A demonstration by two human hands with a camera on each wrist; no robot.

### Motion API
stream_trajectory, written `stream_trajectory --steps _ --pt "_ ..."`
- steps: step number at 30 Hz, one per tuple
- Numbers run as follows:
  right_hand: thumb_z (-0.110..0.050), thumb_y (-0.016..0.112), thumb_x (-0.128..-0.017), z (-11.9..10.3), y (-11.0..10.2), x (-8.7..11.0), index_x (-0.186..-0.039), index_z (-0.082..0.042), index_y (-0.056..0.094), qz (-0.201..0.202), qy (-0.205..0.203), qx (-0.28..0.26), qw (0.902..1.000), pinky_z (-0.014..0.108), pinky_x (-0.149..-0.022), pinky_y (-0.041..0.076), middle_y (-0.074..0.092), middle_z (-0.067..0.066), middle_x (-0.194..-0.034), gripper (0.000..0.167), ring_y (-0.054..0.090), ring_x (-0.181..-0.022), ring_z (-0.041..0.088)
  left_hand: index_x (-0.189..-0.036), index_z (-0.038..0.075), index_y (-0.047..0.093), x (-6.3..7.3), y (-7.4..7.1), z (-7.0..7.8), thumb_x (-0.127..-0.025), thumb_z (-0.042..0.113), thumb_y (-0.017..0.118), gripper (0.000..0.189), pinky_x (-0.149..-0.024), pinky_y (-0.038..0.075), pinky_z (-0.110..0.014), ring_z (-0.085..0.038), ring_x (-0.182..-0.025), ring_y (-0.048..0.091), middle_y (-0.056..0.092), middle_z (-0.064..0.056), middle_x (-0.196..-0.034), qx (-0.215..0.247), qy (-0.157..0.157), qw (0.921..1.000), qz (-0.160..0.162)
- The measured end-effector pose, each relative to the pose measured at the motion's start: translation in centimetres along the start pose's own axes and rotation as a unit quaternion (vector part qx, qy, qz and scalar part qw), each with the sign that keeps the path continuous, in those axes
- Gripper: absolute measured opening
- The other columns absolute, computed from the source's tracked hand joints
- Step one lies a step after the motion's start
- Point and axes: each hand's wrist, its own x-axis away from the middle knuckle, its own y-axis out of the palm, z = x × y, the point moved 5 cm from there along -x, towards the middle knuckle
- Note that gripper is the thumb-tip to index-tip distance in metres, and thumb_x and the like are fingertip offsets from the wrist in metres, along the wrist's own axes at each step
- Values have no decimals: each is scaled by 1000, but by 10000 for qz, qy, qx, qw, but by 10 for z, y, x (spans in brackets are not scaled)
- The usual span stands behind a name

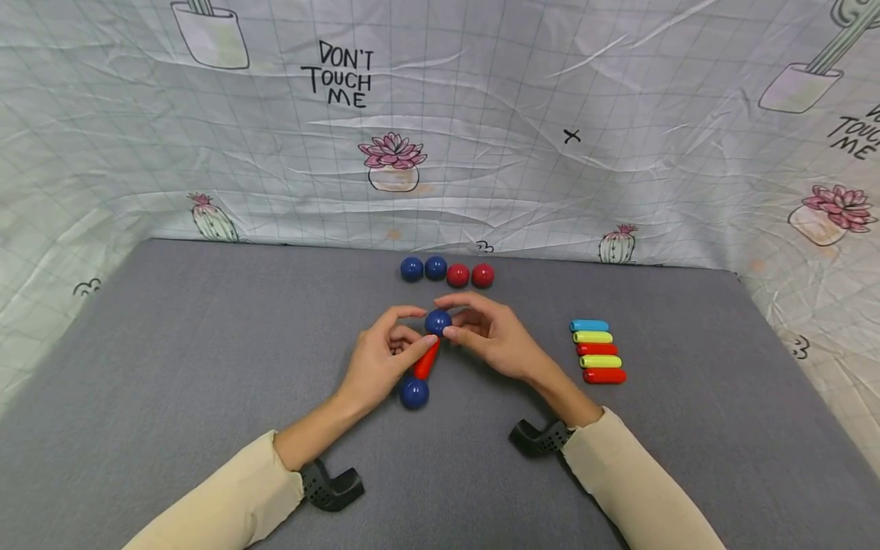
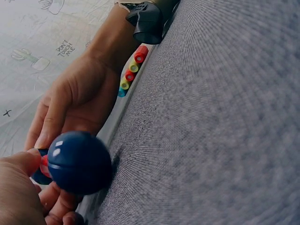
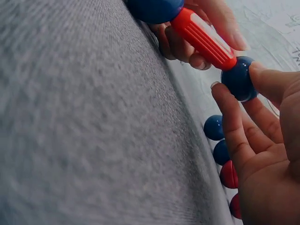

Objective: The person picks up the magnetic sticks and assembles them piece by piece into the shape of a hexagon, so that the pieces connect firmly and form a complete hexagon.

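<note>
A red ribbed stick (image 1: 426,360) has a blue ball at each end: a near ball (image 1: 414,393) and a far ball (image 1: 438,322). My left hand (image 1: 380,357) pinches the stick between thumb and fingers, close to its far end. Thumb and fingertips of my right hand (image 1: 496,336) hold the far ball, which meets the stick's tip in the right wrist view. The near ball looms large in the left wrist view and hides much of the stick (image 2: 44,165) there.
Toward the back of the grey table (image 1: 206,367) sit two blue balls (image 1: 424,268) and two red balls (image 1: 470,275) in a row. To the right lie several short sticks (image 1: 598,350) in blue, yellow and red, side by side. A patterned cloth (image 1: 495,153) hangs behind.
</note>
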Motion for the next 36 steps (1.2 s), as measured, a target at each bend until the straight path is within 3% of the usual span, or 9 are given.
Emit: stream_trajectory --steps 3,9,13,19,23,27,36 --pt "6 61 -90 0 1 0 -121 8 56 82 114 -178 9997 42 -69 50 60 22 -108 31 59 -86 41 -119 10 58 0 -1 -3 -90 21 69 33 -48 38 -23 -18 -54 53 67 -1 -73 92 -117 9999 -39" --pt "8 61 -89 -1 4 0 -117 8 58 144 37 -291 9995 47 -71 51 60 17 -110 28 62 -90 35 -117 9 60 1 -2 -4 -91 23 68 31 -51 41 -23 -17 -58 57 68 -3 -74 259 -288 9992 -42" --pt "9 60 -90 0 4 1 -117 9 59 126 11 -295 9995 50 -74 51 60 17 -110 27 62 -91 38 -118 8 61 2 -3 -5 -91 23 68 31 -53 40 -23 -15 -59 55 67 -3 -75 310 -365 9989 -16" --pt "5 58 -92 -8 -6 6 -114 6 62 128 112 170 9997 51 -75 51 62 20 -106 22 63 -89 39 -114 7 62 3 -1 -6 -87 20 72 31 -51 37 -21 -13 -58 51 63 -3 -73 317 -237 9992 11" --pt "4 60 -92 -18 -29 14 -111 3 64 334 233 817 9958 51 -71 51 63 20 -102 20 64 -86 39 -113 9 63 3 0 -5 -86 18 74 31 -53 38 -21 -13 -59 51 64 -2 -74 400 -127 9991 3" --pt "0 62 -91 -18 -61 28 -111 0 65 676 378 1454 9863 42 -67 52 65 17 -100 20 63 -83 37 -113 9 63 3 0 -5 -85 16 74 30 -54 39 -20 -12 -61 52 65 -3 -79 521 -105 9986 -9" --pt "-23 64 -93 24 -140 69 -119 -12 65 1378 972 2038 9644 29 -70 50 65 6 -107 28 62 -86 27 -113 8 63 1 1 -3 -86 15 74 31 -54 39 -19 -11 -62 51 66 -4 -86 625 -66 9980 -96"
